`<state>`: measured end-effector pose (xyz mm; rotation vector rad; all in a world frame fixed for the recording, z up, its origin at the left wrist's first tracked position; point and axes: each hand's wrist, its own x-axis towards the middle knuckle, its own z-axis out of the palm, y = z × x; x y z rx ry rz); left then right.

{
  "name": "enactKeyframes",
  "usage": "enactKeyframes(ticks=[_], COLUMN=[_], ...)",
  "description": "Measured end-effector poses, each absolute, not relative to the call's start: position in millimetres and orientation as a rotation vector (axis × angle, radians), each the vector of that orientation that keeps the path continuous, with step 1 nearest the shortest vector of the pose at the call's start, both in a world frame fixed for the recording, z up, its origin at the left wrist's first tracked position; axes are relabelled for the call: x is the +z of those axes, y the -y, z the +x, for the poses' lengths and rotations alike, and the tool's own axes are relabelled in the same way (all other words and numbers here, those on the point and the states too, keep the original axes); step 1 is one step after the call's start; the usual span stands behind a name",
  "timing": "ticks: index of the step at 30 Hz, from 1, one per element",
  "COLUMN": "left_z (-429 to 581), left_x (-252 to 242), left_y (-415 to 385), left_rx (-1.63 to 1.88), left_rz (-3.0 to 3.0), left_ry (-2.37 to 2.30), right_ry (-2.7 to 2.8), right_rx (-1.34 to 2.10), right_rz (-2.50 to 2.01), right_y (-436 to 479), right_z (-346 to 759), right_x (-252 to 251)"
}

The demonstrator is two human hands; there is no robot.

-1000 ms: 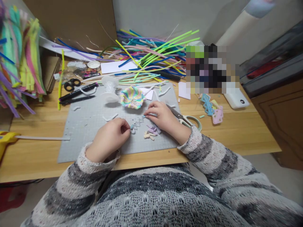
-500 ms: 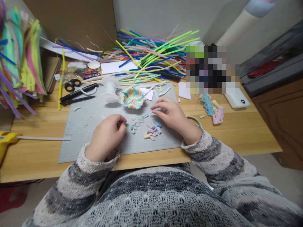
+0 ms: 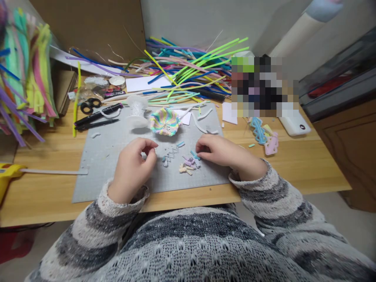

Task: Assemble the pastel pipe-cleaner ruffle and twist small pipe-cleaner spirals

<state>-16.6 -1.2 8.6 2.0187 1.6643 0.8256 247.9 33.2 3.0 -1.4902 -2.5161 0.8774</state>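
My left hand rests over the grey cutting mat, its thumb and fingertips curled together; whatever may be between them is hidden. Across from it, my right hand reaches down with its fingertips closed at a small blue pipe cleaner piece. Next to that piece lie purple knotted bits and cream knotted bits. A zigzag wire with blue ends lies between the hands. Behind them sits a ruffled pastel pipe cleaner flower, touched by neither hand.
A spool of clear thread stands left of the flower. Scissors and black pens lie further left. A large heap of pipe cleaners fills the back. A yellow glue gun lies at the left edge, hair clips at right.
My right hand has come down and toward me from beside the flower, its fingers closing at the blue piece. White strips behind it are now uncovered. My left hand has barely shifted.
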Motion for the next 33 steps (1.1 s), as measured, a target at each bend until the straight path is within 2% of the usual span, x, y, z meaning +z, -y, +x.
enactKeyframes(ticks=[4,10,20,26,33], left_z=[-17.0,-15.1,-11.7,-10.5,-9.7], left_x=[8.5,7.4,5.4,7.5,7.0], left_y=[1.9,3.4,4.6,5.7,5.3], left_rx=[0.837,0.813,0.779,0.754,0.75], left_rz=[2.019,2.056,2.099,2.108,2.11], left_ry=[-1.654,-1.607,-1.569,-1.532,-1.524], right_ry=[2.463,2.663,2.745,2.75,2.823], right_rx=[0.879,0.875,0.807,0.956,0.892], right_rz=[-1.473,-0.964,-0.938,-0.923,-0.929], right_y=[-31.1,-20.4,-11.1,-15.4,-16.4], right_z=[244.9,231.6,215.8,221.2,224.3], right_x=[8.9,15.1,1.1,4.6,8.8])
